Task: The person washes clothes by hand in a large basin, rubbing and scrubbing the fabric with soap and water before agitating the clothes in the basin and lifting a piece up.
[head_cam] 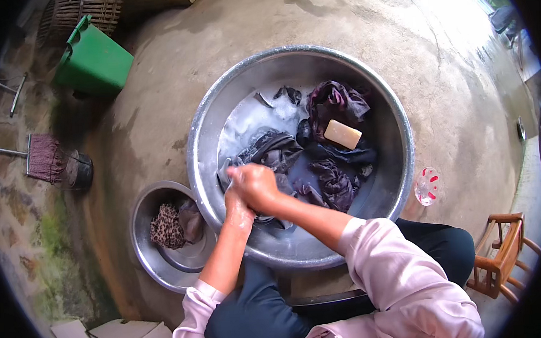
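Observation:
A large metal basin holds cloudy, sudsy water and several dark wet garments. My right hand is a fist, pressed over my left hand by the basin's left side. Both hands grip a dark wet cloth, which spreads out beyond and below them. The right hand hides much of the left one's fingers. A cream bar of soap rests on dark cloth at the right, below a purplish-black garment. Another crumpled dark garment lies partly in the water.
A smaller metal basin with leopard-print cloth adjoins at left. Farther left are a green plastic bin, a mop and a black pot. On the right are a red-marked clear container and a wooden chair.

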